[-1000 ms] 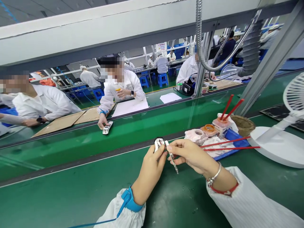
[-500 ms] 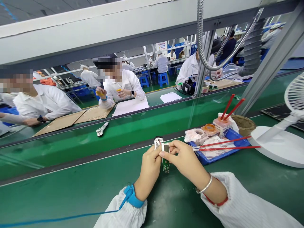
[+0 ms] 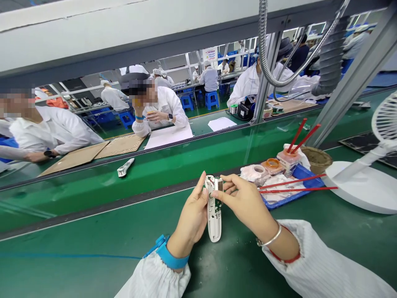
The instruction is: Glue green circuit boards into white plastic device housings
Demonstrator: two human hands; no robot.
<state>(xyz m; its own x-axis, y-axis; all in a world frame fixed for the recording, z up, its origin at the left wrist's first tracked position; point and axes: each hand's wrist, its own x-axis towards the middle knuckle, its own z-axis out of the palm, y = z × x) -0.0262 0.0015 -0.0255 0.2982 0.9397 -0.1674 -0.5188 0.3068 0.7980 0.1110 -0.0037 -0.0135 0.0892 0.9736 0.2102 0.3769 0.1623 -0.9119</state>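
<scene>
My left hand (image 3: 191, 213) is closed round a long white plastic housing half (image 3: 214, 232), its hollow side towards me and its rounded end pointing down. A small green circuit board (image 3: 218, 205) with a grey screen-like part lies over the upper right of the housing. My right hand (image 3: 248, 203) pinches this board by its upper end between thumb and fingers. Thin red wire shows at the housing's top. Whether the board is seated in the housing or only held against it, I cannot tell.
Right of my hands is a blue tray (image 3: 281, 203) with red-handled brushes (image 3: 297, 189) and small containers. Beyond it stand a brown bowl (image 3: 316, 161) and a white fan (image 3: 359, 186). Another white housing (image 3: 125, 167) lies on the green belt. Co-workers sit opposite.
The white housing has swung to point down towards me, showing its long hollow inside. The board now overlaps it instead of hanging below my fingers. My left index finger has straightened upwards.
</scene>
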